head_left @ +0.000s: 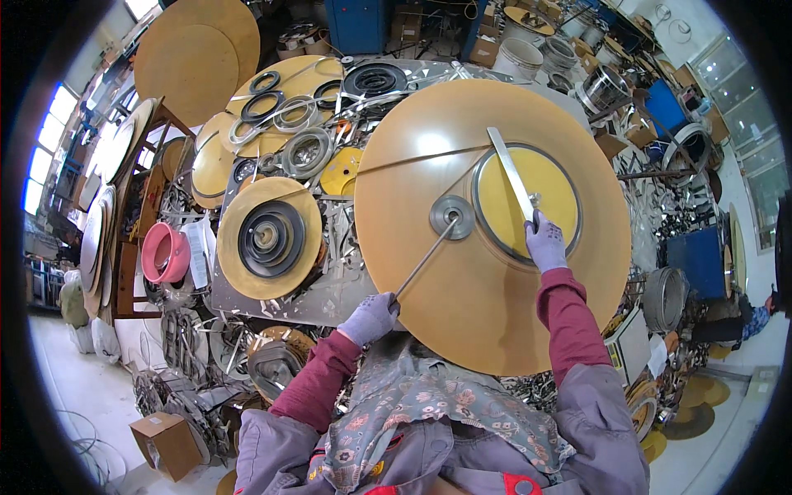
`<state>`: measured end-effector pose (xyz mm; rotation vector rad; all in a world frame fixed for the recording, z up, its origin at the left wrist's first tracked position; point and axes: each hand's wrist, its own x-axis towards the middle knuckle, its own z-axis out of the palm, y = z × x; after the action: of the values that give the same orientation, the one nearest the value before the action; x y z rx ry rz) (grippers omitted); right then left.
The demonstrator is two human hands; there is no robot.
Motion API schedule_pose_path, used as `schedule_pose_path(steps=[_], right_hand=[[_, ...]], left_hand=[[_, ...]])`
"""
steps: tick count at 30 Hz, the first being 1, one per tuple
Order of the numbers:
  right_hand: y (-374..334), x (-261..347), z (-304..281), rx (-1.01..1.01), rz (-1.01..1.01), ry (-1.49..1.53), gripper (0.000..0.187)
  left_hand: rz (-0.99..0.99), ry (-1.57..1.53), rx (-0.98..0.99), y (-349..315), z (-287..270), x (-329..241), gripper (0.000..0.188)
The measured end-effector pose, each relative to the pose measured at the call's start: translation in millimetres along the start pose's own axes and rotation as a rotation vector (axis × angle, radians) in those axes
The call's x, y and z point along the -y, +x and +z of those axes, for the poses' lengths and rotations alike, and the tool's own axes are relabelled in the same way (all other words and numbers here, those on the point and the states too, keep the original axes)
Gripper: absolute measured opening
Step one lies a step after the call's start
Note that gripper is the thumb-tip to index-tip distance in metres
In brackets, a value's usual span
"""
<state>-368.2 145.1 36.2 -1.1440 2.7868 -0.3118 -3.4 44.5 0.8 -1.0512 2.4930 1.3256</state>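
— Right hand (546,241): free or full?

— Full. Closed around the near end of a flat metal bar (511,175).

— And the left hand (371,318)?

— Closed too, around the lower end of a thin metal rod (425,260), aslant up and rightward to the grey hub (440,216) on the large tan disc (462,330).

— Place and lie of the flat metal bar?

— Above the yellow inner disc (499,221), right of the hub. Long axis away from the body, slanted leftward toward the far tip, out beyond the grey rim (581,206).

— Nearer to which side?

— To the right, directly in the grip there; well apart from the left hand.

— Anything near the far tip?

— A narrow dark strip (421,158), taut-looking, across the tan disc from the left. Touching or just beside the bar: impossible to tell.
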Motion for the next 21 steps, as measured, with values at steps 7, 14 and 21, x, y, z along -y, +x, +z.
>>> schedule_pose_path(steps=[7,14,21], right_hand=[[0,-5,5,-0.008,-0.014,0.031,0.039],[-1,-8,9,-0.029,-0.001,-0.018,0.042],[-3,-8,5,-0.039,0.003,-0.042,0.043]], left_hand=[[0.032,-0.009,-0.021,-4,0,1,0.022],[0.007,0.010,-0.010,-1,-1,0,0.024],[0.010,0.032,0.006,-2,-3,-4,0.024]])
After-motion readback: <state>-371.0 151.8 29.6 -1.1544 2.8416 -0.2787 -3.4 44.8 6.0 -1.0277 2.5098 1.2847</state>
